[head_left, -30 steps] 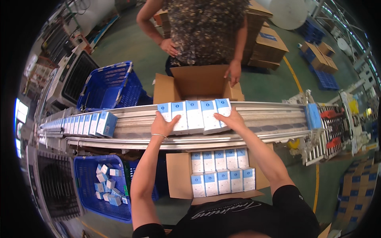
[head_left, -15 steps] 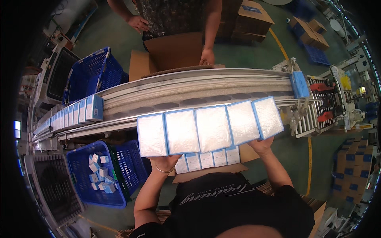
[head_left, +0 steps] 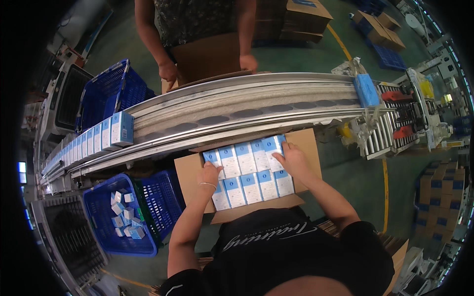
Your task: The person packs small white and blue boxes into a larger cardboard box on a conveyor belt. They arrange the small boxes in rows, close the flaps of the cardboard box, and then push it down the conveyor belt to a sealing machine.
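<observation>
An open cardboard box [head_left: 308,148] stands in front of me with its flaps spread. Inside it lie two rows of blue-and-white cartons, a far row [head_left: 244,160] and a near row [head_left: 251,188]. My left hand [head_left: 210,174] presses on the left end of the far row, its thumb over the end carton. At the other end, my right hand [head_left: 295,160] grips the last carton, with its thumb on the top and its fingers along the outer side. The row sits between my two hands, down in the box.
Beyond the box runs a conveyor [head_left: 197,106], with upright cartons [head_left: 106,133] lined up at its left and a blue block [head_left: 366,91] at its right. A blue basket [head_left: 94,197] holds loose cartons. Across the conveyor, a co-worker's hands [head_left: 169,72] touch another cardboard box [head_left: 207,54].
My hands have lowered the row of cartons from above the conveyor's near edge into the box, and its printed sides now show. The co-worker's hands and box have shifted left.
</observation>
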A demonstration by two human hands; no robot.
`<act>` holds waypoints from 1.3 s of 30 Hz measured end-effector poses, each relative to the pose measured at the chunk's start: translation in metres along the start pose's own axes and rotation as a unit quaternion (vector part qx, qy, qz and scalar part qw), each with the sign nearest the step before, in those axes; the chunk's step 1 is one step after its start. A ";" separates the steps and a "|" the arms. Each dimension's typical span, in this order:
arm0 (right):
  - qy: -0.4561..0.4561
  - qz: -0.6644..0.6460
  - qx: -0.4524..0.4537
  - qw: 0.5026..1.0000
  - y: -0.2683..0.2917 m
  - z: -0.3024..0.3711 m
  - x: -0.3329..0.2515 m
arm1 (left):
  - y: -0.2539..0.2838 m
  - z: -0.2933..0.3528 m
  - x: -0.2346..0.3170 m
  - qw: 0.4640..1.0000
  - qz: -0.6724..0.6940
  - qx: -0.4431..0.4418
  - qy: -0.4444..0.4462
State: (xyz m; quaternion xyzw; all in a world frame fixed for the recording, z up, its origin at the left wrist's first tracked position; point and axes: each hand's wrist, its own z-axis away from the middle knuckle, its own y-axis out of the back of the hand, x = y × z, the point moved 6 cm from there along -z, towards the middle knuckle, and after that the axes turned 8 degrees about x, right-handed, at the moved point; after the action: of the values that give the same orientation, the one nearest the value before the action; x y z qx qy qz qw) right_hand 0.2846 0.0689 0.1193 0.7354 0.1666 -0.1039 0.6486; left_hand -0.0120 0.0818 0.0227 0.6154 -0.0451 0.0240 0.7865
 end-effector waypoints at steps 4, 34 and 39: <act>-0.075 -0.028 -0.057 0.995 -0.002 -0.021 0.010 | 0.051 -0.015 0.009 0.999 -0.024 0.009 -0.038; -0.246 -0.039 0.013 0.968 -0.003 0.086 0.168 | 0.118 0.029 0.062 0.906 -0.132 0.272 -0.295; -0.167 0.082 -0.116 0.976 0.037 0.077 0.079 | 0.106 -0.018 0.061 0.942 -0.109 0.220 -0.229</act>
State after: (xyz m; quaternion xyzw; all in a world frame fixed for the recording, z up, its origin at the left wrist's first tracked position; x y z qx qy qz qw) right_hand 0.3767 -0.0021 0.1135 0.6388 0.0058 -0.1519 0.7542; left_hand 0.0395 0.1241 0.1269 0.7632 -0.1503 -0.1946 0.5976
